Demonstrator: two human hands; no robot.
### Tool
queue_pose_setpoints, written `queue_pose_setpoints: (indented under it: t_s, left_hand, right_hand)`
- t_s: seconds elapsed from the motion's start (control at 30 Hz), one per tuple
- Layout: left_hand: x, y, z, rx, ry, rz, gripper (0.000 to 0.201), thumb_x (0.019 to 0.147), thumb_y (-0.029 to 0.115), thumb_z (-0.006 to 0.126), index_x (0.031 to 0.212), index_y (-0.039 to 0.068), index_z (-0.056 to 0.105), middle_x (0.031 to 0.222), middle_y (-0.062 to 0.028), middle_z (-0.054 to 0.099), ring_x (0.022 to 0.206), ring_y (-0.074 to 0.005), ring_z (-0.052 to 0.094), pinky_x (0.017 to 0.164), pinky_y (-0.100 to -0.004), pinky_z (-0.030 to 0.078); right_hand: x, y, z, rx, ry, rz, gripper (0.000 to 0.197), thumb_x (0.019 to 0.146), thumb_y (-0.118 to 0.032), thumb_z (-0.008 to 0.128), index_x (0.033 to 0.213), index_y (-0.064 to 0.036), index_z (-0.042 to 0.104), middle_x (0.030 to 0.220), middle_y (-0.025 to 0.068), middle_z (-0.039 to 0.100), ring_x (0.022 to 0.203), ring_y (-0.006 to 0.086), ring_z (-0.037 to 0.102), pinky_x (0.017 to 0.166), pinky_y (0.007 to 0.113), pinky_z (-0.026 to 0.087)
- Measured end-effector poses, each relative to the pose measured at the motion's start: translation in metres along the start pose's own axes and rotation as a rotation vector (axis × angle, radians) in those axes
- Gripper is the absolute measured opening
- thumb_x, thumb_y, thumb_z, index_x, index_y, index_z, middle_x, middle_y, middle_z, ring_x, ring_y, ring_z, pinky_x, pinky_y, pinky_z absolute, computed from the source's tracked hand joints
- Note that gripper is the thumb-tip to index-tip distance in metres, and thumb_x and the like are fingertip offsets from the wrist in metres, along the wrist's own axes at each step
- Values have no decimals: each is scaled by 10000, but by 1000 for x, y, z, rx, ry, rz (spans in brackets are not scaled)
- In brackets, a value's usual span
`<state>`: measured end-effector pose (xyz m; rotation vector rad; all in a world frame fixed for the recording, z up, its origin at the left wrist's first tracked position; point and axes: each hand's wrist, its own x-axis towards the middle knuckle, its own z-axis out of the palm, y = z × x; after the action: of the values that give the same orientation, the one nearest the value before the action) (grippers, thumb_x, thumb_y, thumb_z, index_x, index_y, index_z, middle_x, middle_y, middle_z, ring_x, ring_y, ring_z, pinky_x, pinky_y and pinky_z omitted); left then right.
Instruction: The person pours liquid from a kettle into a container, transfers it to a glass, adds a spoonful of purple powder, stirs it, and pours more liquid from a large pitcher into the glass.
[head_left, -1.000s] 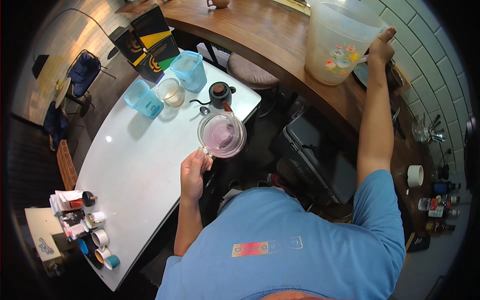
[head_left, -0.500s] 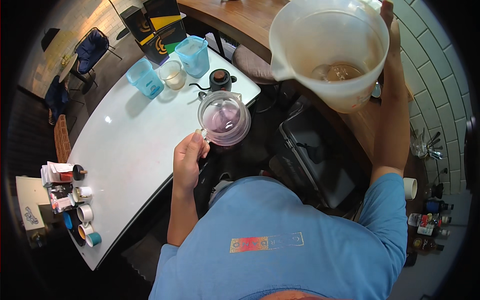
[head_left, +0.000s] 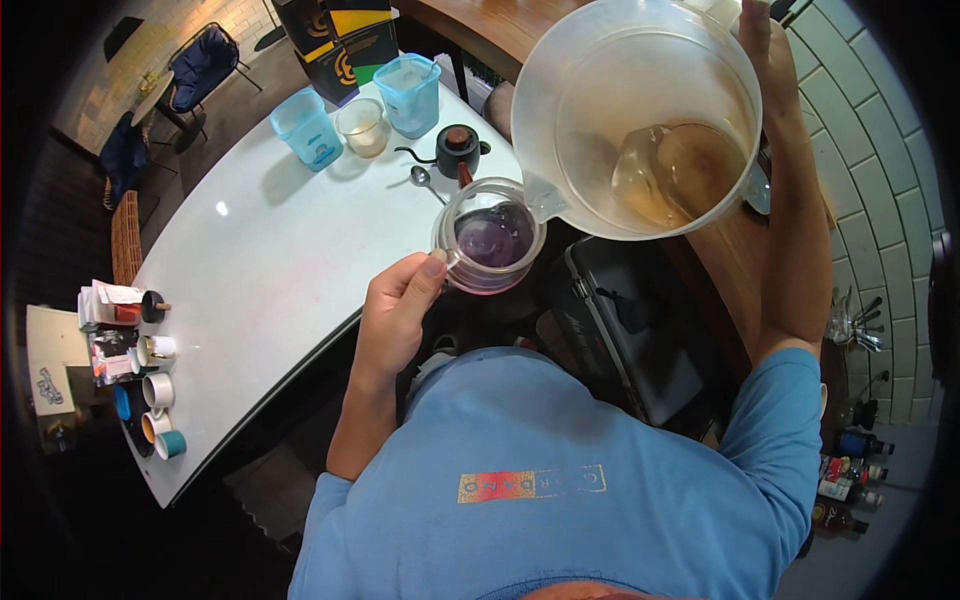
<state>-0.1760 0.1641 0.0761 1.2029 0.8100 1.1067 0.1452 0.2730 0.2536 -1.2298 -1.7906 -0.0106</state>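
Note:
My left hand (head_left: 402,295) is closed round the handle of a clear glass server (head_left: 460,265), which holds a little purplish liquid. In my right hand (head_left: 765,60) is a large translucent plastic measuring jug (head_left: 570,110), gripped at its far right side. The jug is tipped toward the left, with brownish liquid (head_left: 690,175) lying low inside it. Its spout is right at the upper right rim of the glass server; whether liquid is flowing I cannot tell. Most of the fingers of my right hand are hidden behind the jug.
On the white table (head_left: 260,260) stand two blue plastic tubs (head_left: 305,130), a glass cup (head_left: 363,128), a black gooseneck kettle (head_left: 458,148) and a spoon (head_left: 420,177). Several mugs (head_left: 158,390) line its left end. A black case (head_left: 650,330) lies below the jug, beside a wooden counter (head_left: 715,260).
The glass server has moved right and the jug left, so spout and rim now meet. The jug is tipped further, and its liquid has shifted toward the spout side.

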Motion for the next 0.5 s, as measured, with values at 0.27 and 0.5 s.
queue_pose_setpoints:
  t_s: [0.27, 0.5]
  left_hand:
    - [3, -11, 2, -80, 4, -88, 379, 969, 346, 476, 686, 94, 465, 636, 47, 353, 591, -71, 318, 562, -227, 304]
    - [4, -15, 3, -79, 27, -107, 387, 969, 363, 470, 686, 99, 460, 633, 53, 348, 582, -59, 306, 548, -217, 290]
  right_hand:
    - [8, -23, 9, -24, -86, 55, 773, 908, -658, 258, 689, -7, 612, 535, -35, 466, 472, 53, 378, 408, 254, 261]
    - [12, -7, 21, -13, 63, -51, 762, 915, -637, 269, 634, -4, 586, 503, -32, 441, 459, 62, 387, 397, 265, 282]
